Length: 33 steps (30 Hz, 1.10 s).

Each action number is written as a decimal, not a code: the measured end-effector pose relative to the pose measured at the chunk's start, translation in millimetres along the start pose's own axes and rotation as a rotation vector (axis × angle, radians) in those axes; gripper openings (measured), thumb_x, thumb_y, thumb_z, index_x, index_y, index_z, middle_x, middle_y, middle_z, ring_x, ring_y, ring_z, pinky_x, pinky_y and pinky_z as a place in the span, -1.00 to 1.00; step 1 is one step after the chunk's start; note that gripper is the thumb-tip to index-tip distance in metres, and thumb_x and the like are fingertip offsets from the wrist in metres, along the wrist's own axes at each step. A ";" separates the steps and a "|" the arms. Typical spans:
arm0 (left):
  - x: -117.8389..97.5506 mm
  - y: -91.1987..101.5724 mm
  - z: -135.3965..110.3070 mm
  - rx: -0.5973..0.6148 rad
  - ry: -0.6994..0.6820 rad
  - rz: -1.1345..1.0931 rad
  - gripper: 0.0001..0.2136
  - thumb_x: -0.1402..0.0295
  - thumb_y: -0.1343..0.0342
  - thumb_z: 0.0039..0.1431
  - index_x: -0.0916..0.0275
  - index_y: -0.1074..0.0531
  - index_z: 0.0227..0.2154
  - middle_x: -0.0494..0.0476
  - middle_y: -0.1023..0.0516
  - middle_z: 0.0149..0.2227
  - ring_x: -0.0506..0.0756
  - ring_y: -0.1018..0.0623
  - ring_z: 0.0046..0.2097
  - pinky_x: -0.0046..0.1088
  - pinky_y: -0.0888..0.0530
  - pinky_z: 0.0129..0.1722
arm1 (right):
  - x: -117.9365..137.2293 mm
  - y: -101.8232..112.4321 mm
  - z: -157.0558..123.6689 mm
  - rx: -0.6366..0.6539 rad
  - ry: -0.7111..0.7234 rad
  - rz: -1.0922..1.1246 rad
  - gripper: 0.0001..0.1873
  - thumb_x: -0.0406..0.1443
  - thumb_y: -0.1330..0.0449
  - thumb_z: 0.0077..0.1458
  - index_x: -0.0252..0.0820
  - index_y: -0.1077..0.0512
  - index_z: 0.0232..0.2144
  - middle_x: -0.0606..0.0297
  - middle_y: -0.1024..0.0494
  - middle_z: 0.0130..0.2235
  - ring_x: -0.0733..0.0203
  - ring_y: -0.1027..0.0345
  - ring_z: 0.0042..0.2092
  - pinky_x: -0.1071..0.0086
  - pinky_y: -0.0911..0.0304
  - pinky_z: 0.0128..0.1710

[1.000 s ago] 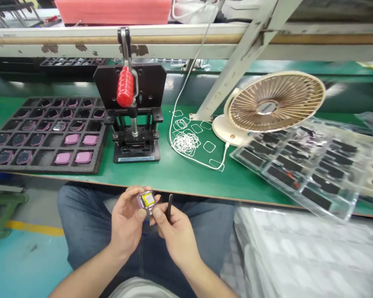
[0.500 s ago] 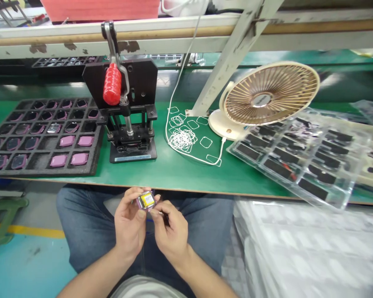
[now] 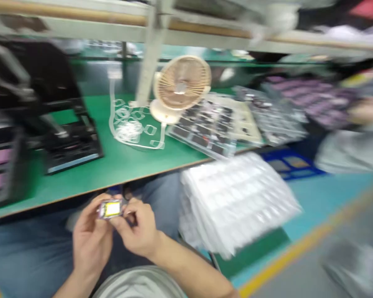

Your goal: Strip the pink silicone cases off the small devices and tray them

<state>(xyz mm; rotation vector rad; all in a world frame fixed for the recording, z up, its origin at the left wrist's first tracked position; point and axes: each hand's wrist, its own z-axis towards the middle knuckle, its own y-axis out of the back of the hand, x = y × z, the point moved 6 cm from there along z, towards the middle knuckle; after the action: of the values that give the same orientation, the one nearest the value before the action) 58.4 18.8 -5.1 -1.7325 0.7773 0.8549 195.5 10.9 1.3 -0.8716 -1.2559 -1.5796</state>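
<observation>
My left hand [image 3: 91,236] is closed around the left side of a small watch case [image 3: 101,212] with a purple edge. Its open inside faces up and shows a bright white-and-yellow rectangular part [image 3: 112,209], like a battery. At the case's right edge, my right hand [image 3: 139,225] is pinched, the thumb along the lower corner. Something dark shows among the curled right fingers, too blurred to name. Both hands are over my lap, just in front of the green table [image 3: 118,169].
A black toggle press [image 3: 71,145] and a foam tray of purple cases [image 3: 18,174] are at left. White ring gaskets [image 3: 129,130], a fan [image 3: 183,85] and clear trays [image 3: 199,128] lie further right. Wrapped white trays [image 3: 236,198] are stacked beside me; another person's sleeve [image 3: 354,151] shows far right.
My head view has swung to the right, so the press and foam tray slide left and another person's arm appears. Both hands stay on the watch case.
</observation>
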 end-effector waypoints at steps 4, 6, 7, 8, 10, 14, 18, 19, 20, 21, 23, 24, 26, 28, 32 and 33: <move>20.3 4.7 5.4 0.032 0.281 0.109 -0.70 0.14 -0.44 0.18 0.12 -0.67 -0.08 0.16 -0.72 0.07 0.27 -0.74 0.01 -0.34 -0.73 -0.06 | -34.6 80.1 -34.0 -0.001 -0.202 -0.265 -0.60 0.05 -0.14 0.34 -0.04 -0.49 -0.41 0.30 -0.50 -0.49 0.22 -0.34 -0.48 0.32 -0.27 -0.34; 31.6 8.4 6.8 0.075 0.397 0.180 -0.63 0.14 -0.47 0.13 0.12 -0.67 -0.02 0.16 -0.71 0.11 0.31 -0.72 0.07 -0.36 -0.73 -0.04 | -65.7 161.1 -61.2 -0.153 -0.453 -0.476 -0.48 0.13 -0.14 0.32 -0.05 -0.45 -0.52 0.26 -0.51 -0.50 0.19 -0.39 -0.42 0.31 -0.32 -0.28; 36.0 11.3 6.3 0.092 0.439 0.218 -0.57 0.15 -0.50 0.08 0.10 -0.66 0.01 0.16 -0.70 0.12 0.33 -0.70 0.10 -0.36 -0.73 -0.04 | -78.9 207.0 -76.8 -0.246 -0.554 -0.553 -0.45 0.13 -0.12 0.35 -0.07 -0.44 -0.52 0.23 -0.53 -0.46 0.17 -0.42 -0.37 0.29 -0.35 -0.22; 39.7 14.6 5.3 0.103 0.472 0.260 -0.53 0.16 -0.52 0.03 0.07 -0.66 0.03 0.14 -0.70 0.12 0.36 -0.69 0.13 -0.35 -0.74 -0.04 | -91.3 253.1 -93.1 -0.325 -0.652 -0.624 -0.46 0.12 -0.12 0.38 -0.10 -0.46 -0.48 0.21 -0.56 -0.41 0.14 -0.46 -0.31 0.27 -0.37 -0.16; 45.4 20.4 2.8 0.113 0.512 0.339 -0.50 0.17 -0.56 -0.06 0.04 -0.67 0.00 0.12 -0.72 0.10 0.41 -0.66 0.16 -0.29 -0.75 -0.06 | -113.4 338.9 -126.8 -0.450 -0.864 -0.757 -0.55 0.04 -0.16 0.42 -0.18 -0.54 -0.29 0.18 -0.62 -0.26 0.12 -0.52 -0.18 0.21 -0.42 -0.05; 57.1 17.5 -2.9 0.156 0.585 0.371 -0.57 0.15 -0.55 -0.09 0.04 -0.69 -0.10 0.12 -0.73 0.07 0.43 -0.66 0.15 -0.31 -0.76 -0.10 | -147.6 441.9 -181.2 -0.483 -1.188 -0.885 -0.64 -0.10 -0.28 0.40 -0.20 -0.50 0.10 0.13 -0.56 0.11 0.05 -0.52 0.06 0.05 -0.48 0.09; 66.6 5.2 -9.0 0.206 0.656 0.321 -0.56 0.20 -0.54 -0.06 0.08 -0.70 -0.06 0.15 -0.72 0.10 0.30 -0.73 0.02 -0.44 -0.71 -0.06 | -174.7 460.3 -204.2 -0.395 -1.304 -0.882 -0.62 -0.14 -0.30 0.39 -0.19 -0.49 0.13 0.12 -0.54 0.15 0.02 -0.51 0.09 0.05 -0.50 0.09; 68.0 3.8 -9.8 0.203 0.664 0.316 -0.55 0.19 -0.54 -0.05 0.09 -0.70 -0.04 0.17 -0.71 0.12 0.30 -0.73 0.03 -0.42 -0.70 -0.04 | -178.9 460.3 -205.7 -0.386 -1.310 -0.876 -0.62 -0.14 -0.30 0.39 -0.19 -0.49 0.14 0.12 -0.54 0.15 0.02 -0.51 0.09 0.05 -0.50 0.09; 69.0 3.6 -10.3 0.194 0.671 0.317 -0.55 0.17 -0.54 -0.04 0.10 -0.70 -0.04 0.19 -0.70 0.13 0.32 -0.72 0.05 -0.40 -0.70 -0.03 | -181.2 460.6 -206.1 -0.386 -1.308 -0.871 -0.62 -0.14 -0.30 0.39 -0.20 -0.49 0.14 0.12 -0.54 0.14 0.03 -0.51 0.08 0.05 -0.50 0.08; 69.8 3.9 -10.4 0.185 0.679 0.322 -0.54 0.16 -0.54 -0.05 0.11 -0.70 -0.05 0.22 -0.70 0.14 0.34 -0.71 0.06 -0.36 -0.71 -0.03 | -181.1 461.8 -205.5 -0.395 -1.299 -0.868 -0.62 -0.14 -0.30 0.39 -0.20 -0.49 0.13 0.12 -0.54 0.14 0.03 -0.52 0.08 0.05 -0.51 0.07; 70.3 4.3 -10.2 0.178 0.691 0.323 -0.48 0.14 -0.57 -0.10 0.10 -0.69 -0.02 0.26 -0.71 0.11 0.37 -0.72 0.05 -0.31 -0.73 -0.07 | -173.2 466.3 -202.4 -0.442 -1.263 -0.866 -0.63 -0.13 -0.30 0.39 -0.21 -0.49 0.11 0.14 -0.56 0.11 0.05 -0.53 0.05 0.07 -0.52 0.05; 69.9 3.0 -10.3 0.187 0.690 0.317 -0.43 0.14 -0.58 -0.12 0.09 -0.67 0.03 0.27 -0.72 0.09 0.36 -0.73 0.03 -0.31 -0.73 -0.09 | -165.6 468.3 -199.8 -0.477 -1.236 -0.868 -0.65 -0.13 -0.30 0.39 -0.22 -0.50 0.09 0.16 -0.57 0.08 0.06 -0.53 0.03 0.08 -0.51 0.04; 67.3 -4.0 -11.5 0.234 0.665 0.303 -0.35 0.14 -0.57 -0.08 0.10 -0.63 0.14 0.29 -0.72 0.08 0.35 -0.72 0.03 -0.33 -0.72 -0.09 | -145.9 465.6 -191.2 -0.561 -1.164 -0.871 -0.67 -0.11 -0.30 0.37 -0.24 -0.53 0.00 0.14 -0.60 0.00 0.07 -0.53 -0.02 0.12 -0.49 0.02; 64.9 -17.3 -15.6 0.313 0.624 0.302 -0.40 0.15 -0.53 0.00 0.17 -0.64 0.13 0.34 -0.72 0.06 0.36 -0.70 0.05 -0.34 -0.71 -0.09 | -126.5 444.1 -175.3 -0.622 -1.066 -0.844 -0.65 -0.06 -0.29 0.34 -0.25 -0.57 -0.08 0.07 -0.64 -0.08 0.04 -0.52 -0.08 0.17 -0.44 -0.04; 69.9 -53.8 -29.2 0.540 0.601 0.288 -0.61 0.18 -0.49 0.11 0.23 -0.72 -0.03 0.44 -0.66 0.08 0.39 -0.69 0.01 -0.21 -0.71 -0.14 | -108.1 322.4 -118.4 -0.471 -0.853 -0.596 -0.47 0.15 -0.31 0.19 -0.19 -0.61 -0.16 0.20 -0.65 -0.31 0.10 -0.46 -0.32 0.29 -0.34 -0.30; 72.0 -61.6 -31.2 0.601 0.598 0.275 -0.64 0.18 -0.48 0.13 0.22 -0.73 -0.05 0.45 -0.60 0.16 0.38 -0.69 0.00 -0.18 -0.71 -0.16 | -105.1 280.9 -101.9 -0.389 -0.805 -0.500 -0.44 0.20 -0.32 0.15 -0.16 -0.62 -0.19 0.25 -0.63 -0.36 0.13 -0.43 -0.37 0.31 -0.32 -0.35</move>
<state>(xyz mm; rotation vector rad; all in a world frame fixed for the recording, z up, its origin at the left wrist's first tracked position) 153.7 -1.1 -27.0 -1.3420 1.5203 0.2044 496.4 -84.3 -25.7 -1.6449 -1.8569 -1.9884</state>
